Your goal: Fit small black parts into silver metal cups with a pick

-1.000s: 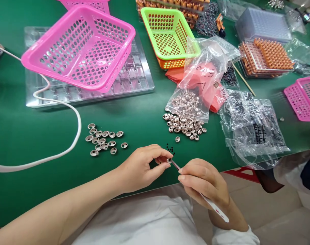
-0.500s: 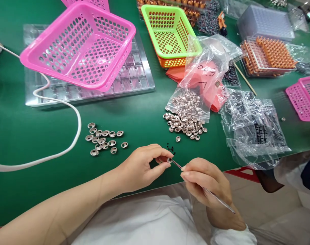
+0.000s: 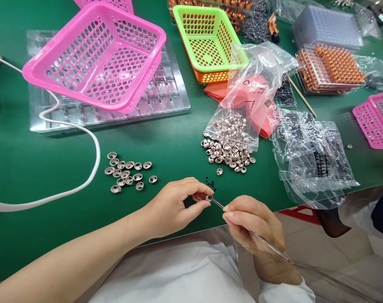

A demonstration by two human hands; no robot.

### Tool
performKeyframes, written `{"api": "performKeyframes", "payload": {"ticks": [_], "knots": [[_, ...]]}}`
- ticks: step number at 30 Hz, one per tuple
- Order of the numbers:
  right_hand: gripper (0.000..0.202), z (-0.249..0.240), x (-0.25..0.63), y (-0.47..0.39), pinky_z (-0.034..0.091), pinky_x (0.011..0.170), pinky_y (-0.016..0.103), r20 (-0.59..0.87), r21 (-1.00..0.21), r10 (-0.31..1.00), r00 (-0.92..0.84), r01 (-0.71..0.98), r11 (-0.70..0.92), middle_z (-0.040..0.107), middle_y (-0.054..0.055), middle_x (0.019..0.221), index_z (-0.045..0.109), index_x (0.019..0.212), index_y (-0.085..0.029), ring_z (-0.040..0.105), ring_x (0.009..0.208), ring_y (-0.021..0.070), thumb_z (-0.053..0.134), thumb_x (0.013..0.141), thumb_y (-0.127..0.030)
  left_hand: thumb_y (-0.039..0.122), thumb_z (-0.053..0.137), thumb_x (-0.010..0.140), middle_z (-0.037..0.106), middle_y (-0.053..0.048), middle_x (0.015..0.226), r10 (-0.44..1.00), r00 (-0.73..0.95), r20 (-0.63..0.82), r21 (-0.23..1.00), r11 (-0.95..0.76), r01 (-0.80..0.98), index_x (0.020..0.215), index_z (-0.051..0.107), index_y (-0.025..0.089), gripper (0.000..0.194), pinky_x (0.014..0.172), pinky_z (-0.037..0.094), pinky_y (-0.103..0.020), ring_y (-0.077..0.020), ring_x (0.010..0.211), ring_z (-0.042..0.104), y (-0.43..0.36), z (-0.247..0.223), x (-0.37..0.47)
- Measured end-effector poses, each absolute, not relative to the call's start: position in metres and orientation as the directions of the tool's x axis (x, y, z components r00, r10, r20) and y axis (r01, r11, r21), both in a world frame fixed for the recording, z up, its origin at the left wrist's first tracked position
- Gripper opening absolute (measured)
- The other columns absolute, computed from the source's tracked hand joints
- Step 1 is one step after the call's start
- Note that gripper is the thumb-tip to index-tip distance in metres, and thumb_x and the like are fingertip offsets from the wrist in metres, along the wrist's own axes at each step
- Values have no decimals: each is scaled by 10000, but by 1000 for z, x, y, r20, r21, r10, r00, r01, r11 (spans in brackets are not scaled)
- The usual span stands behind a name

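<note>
Between thumb and fingertips, my left hand (image 3: 175,206) pinches a small metal cup (image 3: 209,198) near the table's front edge. My right hand (image 3: 257,231) grips a thin metal tool (image 3: 267,244) like a pen, its tip at the cup. Just behind the fingertips lie several tiny black pieces (image 3: 212,184). Farther back, a pile of metal cups (image 3: 229,153) spills from a clear plastic bag (image 3: 233,126). Left of my left hand, several loose metal cups (image 3: 125,174) are spread on the green table (image 3: 166,147).
A pink basket (image 3: 99,59) rests on a clear tray (image 3: 175,92), with a white cable (image 3: 96,155) beside it. Behind the bag is a green basket (image 3: 210,38). Plastic bags (image 3: 314,160), orange parts (image 3: 342,65) and another pink basket (image 3: 376,120) lie at the right.
The tool's rear end has moved slightly up and left with my right hand. The tip remains at the cup, and my left hand has barely moved.
</note>
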State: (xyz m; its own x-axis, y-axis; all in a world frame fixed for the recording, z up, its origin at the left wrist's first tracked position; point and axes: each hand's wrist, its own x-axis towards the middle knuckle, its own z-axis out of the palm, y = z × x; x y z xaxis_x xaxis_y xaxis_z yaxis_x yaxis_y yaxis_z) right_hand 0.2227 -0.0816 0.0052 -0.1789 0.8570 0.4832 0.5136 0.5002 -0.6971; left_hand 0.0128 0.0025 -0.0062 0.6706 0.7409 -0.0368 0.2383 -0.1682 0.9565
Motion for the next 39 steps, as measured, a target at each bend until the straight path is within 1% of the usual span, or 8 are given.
{"api": "performKeyframes", "payload": {"ticks": [6,12,17,20,26,29,34,39], "knots": [[310,7,222,-80,623,671,264,499,-690,846,-188,504,519,717,65,920,652,1089,-170,716,821,159,611,845,16,145,639,902,717,-37,861,738,673,-45,957,-161,240,1014,725,161,143,724,557,-216,-124,772,679,3,-5,13],[300,5,224,-79,625,661,268,498,-691,842,-210,490,531,720,53,913,645,1110,-193,719,805,160,600,868,-21,149,637,905,717,-33,852,737,675,-32,958,-170,231,1008,719,167,133,727,555,-230,-131,769,680,2,-5,12],[319,4,228,-78,626,653,267,486,-745,858,-166,434,506,720,55,929,647,1131,-202,715,801,153,601,875,-18,148,645,909,718,-33,857,726,687,-44,962,-155,226,1019,717,156,132,726,543,-220,-125,765,675,3,-4,11],[335,6,229,-77,620,652,263,451,-781,880,-147,413,469,724,51,936,642,1134,-213,711,793,147,613,867,-11,136,644,911,716,-34,847,719,695,-14,965,-172,197,1015,712,143,125,721,537,-217,-123,759,669,3,-4,11],[336,7,231,-75,607,665,276,393,-822,909,-140,389,415,716,52,917,649,1101,-191,705,804,154,641,837,16,121,635,913,719,-39,850,712,701,31,966,-201,162,1030,701,142,135,724,542,-232,-134,772,670,0,-6,11],[339,6,231,-75,609,670,284,387,-821,912,-136,399,409,714,47,926,647,1113,-204,697,810,152,640,848,6,120,636,913,716,-44,846,717,697,28,966,-199,166,1029,703,133,134,723,541,-230,-135,771,670,0,-7,11],[351,5,231,-76,607,666,271,416,-803,893,-171,393,449,707,66,950,644,1131,-177,696,830,151,630,845,26,112,629,913,718,-53,849,725,688,39,962,-213,169,1025,705,115,135,725,536,-223,-132,766,668,1,-8,12],[348,2,231,-75,608,673,275,410,-796,892,-189,404,451,712,60,938,643,1138,-191,693,834,153,631,855,10,104,614,916,715,-54,842,712,701,50,953,-243,179,1018,707,107,138,715,524,-215,-128,764,660,1,-10,13]]}}
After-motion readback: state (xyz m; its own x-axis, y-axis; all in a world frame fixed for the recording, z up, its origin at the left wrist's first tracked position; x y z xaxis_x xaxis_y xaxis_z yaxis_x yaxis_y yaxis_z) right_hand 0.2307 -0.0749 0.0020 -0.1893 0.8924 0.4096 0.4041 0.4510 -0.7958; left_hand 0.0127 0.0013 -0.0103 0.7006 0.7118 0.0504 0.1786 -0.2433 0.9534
